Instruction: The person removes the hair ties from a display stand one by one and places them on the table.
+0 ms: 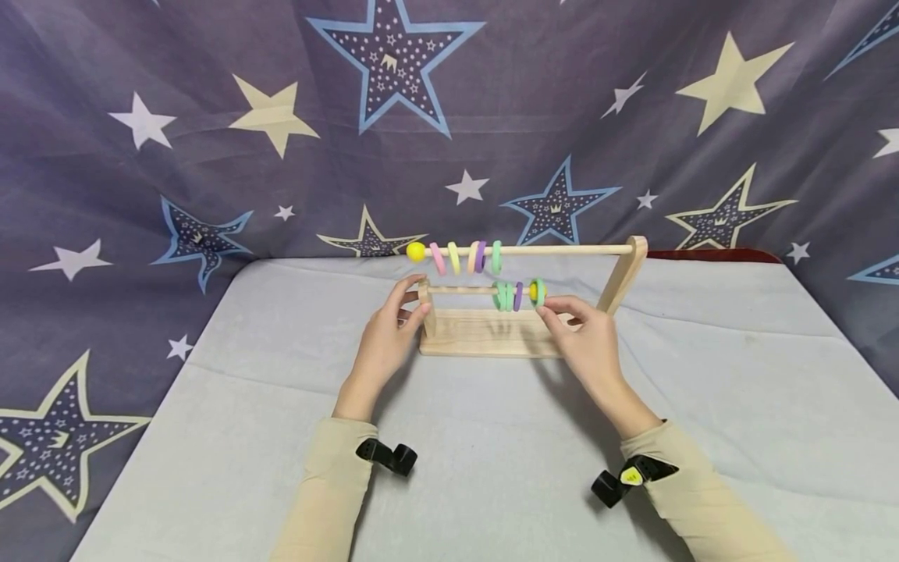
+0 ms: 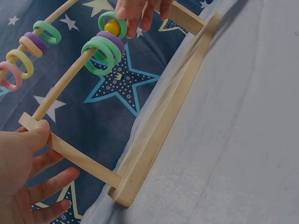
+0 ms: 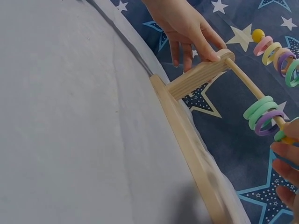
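A wooden rack has a short post [image 1: 428,311] at the left and a taller one [image 1: 623,273] at the right, each bearing a rod. My left hand [image 1: 385,336] holds the short post's top, thumb in front. At the free end of the lower rod [image 1: 460,290], the right hand [image 1: 588,343] pinches a green ring [image 1: 543,293] that surrounds the yellow end ball [image 2: 112,27]. Further left on this rod hang a purple ring [image 1: 518,297] and green rings [image 2: 88,49]. Pink, yellow, orange, purple and green rings hang on the upper rod [image 1: 562,250].
The rack's flat base [image 1: 485,336] stands on a pale cloth-covered surface [image 1: 485,453]. Behind it hangs a dark curtain [image 1: 393,172] with stars. Another yellow ball [image 1: 416,251] caps the upper rod's left end. Black cameras sit on both wrists.
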`<state>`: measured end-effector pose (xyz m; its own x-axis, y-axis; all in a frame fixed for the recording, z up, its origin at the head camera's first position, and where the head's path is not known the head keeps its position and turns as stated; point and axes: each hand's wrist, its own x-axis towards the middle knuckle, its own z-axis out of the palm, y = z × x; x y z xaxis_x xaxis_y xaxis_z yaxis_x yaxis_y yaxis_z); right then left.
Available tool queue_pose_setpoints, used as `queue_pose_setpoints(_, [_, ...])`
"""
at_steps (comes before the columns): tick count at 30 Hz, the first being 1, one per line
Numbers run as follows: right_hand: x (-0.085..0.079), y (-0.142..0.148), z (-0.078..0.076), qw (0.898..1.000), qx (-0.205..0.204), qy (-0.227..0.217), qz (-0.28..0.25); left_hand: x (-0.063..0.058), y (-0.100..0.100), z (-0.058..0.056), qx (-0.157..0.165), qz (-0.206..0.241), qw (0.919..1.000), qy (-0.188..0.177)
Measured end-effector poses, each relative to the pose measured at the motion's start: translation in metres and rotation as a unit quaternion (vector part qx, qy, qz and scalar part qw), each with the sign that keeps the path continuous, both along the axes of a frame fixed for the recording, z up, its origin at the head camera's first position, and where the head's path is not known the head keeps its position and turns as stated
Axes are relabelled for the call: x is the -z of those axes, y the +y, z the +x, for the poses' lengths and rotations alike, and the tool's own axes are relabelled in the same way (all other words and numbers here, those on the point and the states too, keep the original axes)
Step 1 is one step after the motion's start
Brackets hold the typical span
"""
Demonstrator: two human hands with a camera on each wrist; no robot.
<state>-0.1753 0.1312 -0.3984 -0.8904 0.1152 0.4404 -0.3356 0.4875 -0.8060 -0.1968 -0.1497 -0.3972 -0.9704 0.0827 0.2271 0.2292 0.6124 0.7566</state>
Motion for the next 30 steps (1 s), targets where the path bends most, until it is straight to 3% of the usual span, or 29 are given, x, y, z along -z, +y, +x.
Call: queue_pose_setpoints(30, [0.005, 0.013, 0.006, 0.999, -0.004, 0.007, 0.032, 0.000, -0.001, 0.000, 0.000, -0.009, 0.9999, -0.005])
